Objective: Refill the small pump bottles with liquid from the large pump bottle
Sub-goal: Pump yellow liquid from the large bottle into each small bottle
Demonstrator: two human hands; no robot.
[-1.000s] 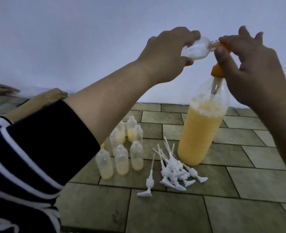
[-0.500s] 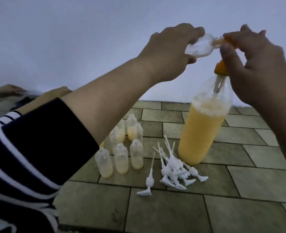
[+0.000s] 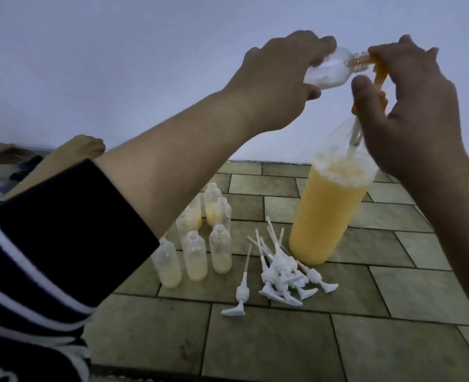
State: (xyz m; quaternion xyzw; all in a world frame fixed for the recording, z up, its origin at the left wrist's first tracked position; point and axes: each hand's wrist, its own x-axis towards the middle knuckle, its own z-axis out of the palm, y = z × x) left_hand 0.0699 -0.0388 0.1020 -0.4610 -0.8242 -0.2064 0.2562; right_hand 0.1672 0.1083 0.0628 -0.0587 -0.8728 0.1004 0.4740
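A large clear bottle (image 3: 327, 216) of orange-yellow liquid stands on the tiled floor, topped by an orange pump (image 3: 380, 75). My right hand (image 3: 409, 106) rests on the pump head, fingers curled around it. My left hand (image 3: 277, 81) holds a small clear bottle (image 3: 335, 70) on its side, its neck fitted over the pump's spout. Orange liquid shows in that neck. Several small uncapped bottles (image 3: 197, 244) stand in a cluster on the floor, each with a little yellow liquid at the bottom. Beside them lies a heap of white pump tops (image 3: 280, 274).
A plain white wall (image 3: 117, 64) rises just behind the tiled floor (image 3: 255, 340). My bare feet (image 3: 81, 147) rest at the left near the wall. My striped dark sleeve (image 3: 48, 244) fills the lower left corner.
Both hands and the small bottle have shifted slightly right and up in view, staying at the pump. Orange liquid now shows in the small bottle's neck.
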